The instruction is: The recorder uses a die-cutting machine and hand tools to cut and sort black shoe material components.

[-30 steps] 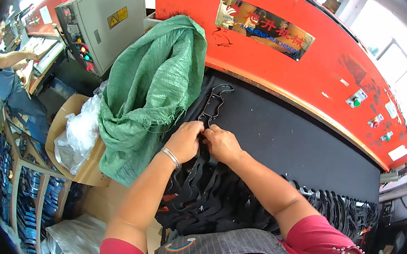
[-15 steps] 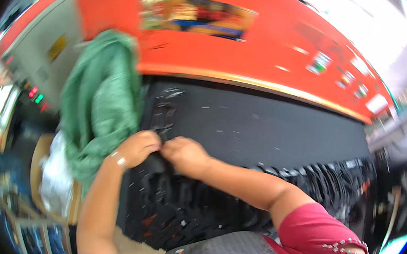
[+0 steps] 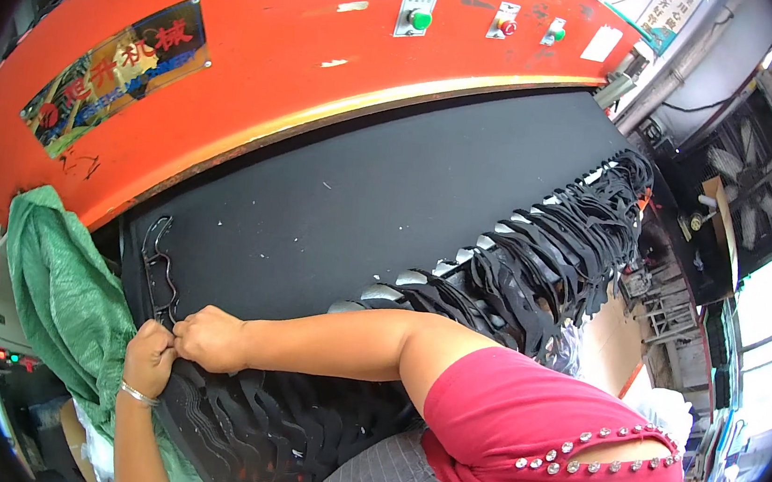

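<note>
My left hand [image 3: 150, 359] and my right hand [image 3: 212, 339] meet at the left end of a black work surface [image 3: 353, 200]. Both are closed, the fingers curled in and nearly touching. What they grip is hidden by the fingers. Just beyond them lies a narrow, wavy-edged metal frame [image 3: 171, 286], its near end close to my knuckles. Under my right forearm, black wavy-cut strips [image 3: 291, 424] lie side by side. A bracelet circles my left wrist.
An orange-red machine body [image 3: 284, 51] with green and red push buttons [image 3: 508, 28] spans the far side. Bundled black strips [image 3: 535, 257] line the near right edge. A green woven sack [image 3: 66, 287] hangs at the left. Small pale scraps dot the black surface.
My view has swung to the right, bringing the push buttons and the right-hand strips in clearly. Both hands stay closed and together beside the wavy metal frame.
</note>
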